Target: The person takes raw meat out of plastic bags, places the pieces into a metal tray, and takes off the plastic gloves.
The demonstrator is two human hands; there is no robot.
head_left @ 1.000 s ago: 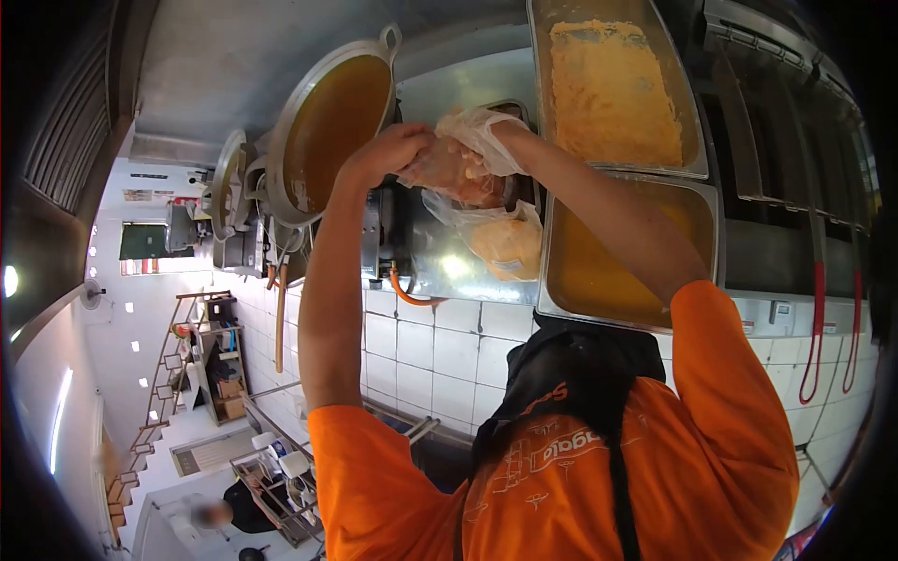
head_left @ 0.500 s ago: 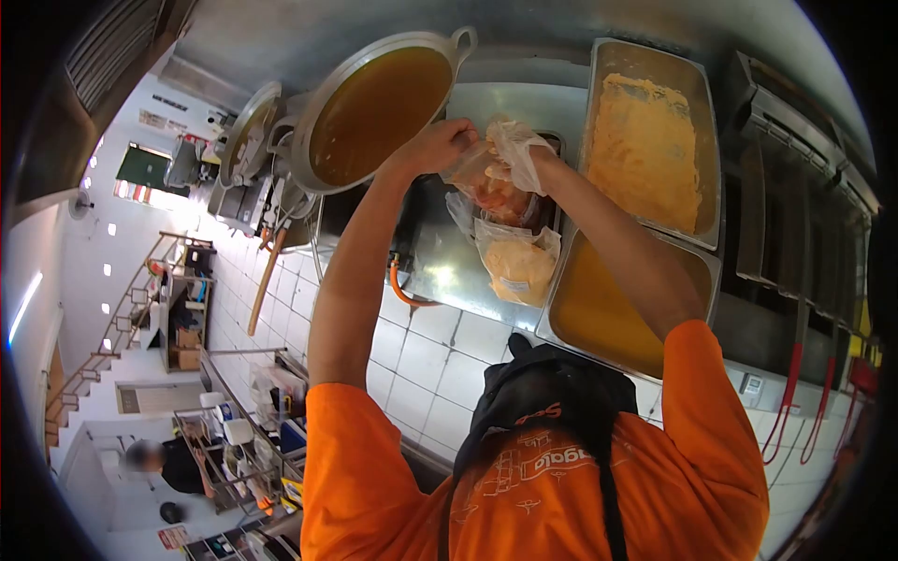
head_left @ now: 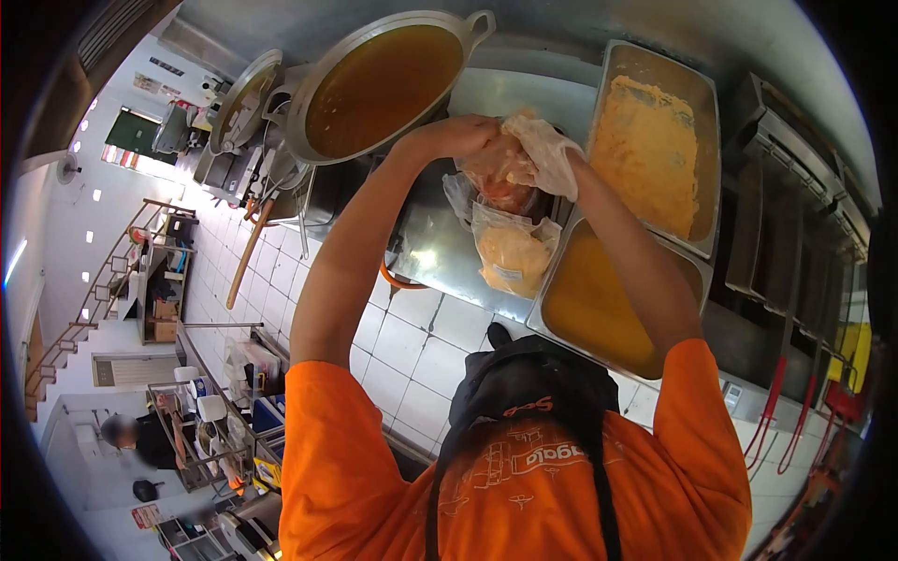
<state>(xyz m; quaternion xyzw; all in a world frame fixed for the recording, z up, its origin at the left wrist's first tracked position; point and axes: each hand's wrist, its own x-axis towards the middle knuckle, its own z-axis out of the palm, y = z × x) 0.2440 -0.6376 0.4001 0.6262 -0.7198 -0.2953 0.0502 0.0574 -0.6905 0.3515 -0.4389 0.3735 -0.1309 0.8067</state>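
My left hand (head_left: 465,136) is bare, its fingers closed on the edge of a clear plastic bag (head_left: 488,166) of reddish, raw-looking pieces. Thin plastic covers my right hand (head_left: 543,154), which is at the bag's other side; its fingers are largely hidden by the film and the contents. Below the bag, a dark-rimmed container (head_left: 538,204) is partly covered. Nearer my body, a second bag (head_left: 510,257) with pale orange powder and a white label lies on the metal counter (head_left: 440,238).
A large pan of brown liquid (head_left: 313,140) stands left. On the right are a tray of orange-yellow crumbs (head_left: 613,56) and a tray of yellow-orange liquid (head_left: 552,323). Red-handled baskets (head_left: 769,402) hang far right. A person (head_left: 154,439) is in the background, lower left.
The camera view has shifted and turned. Both hands stay together at the bag of reddish pieces, and my left hand reaches further over its edge. The powder bag remains on the counter.
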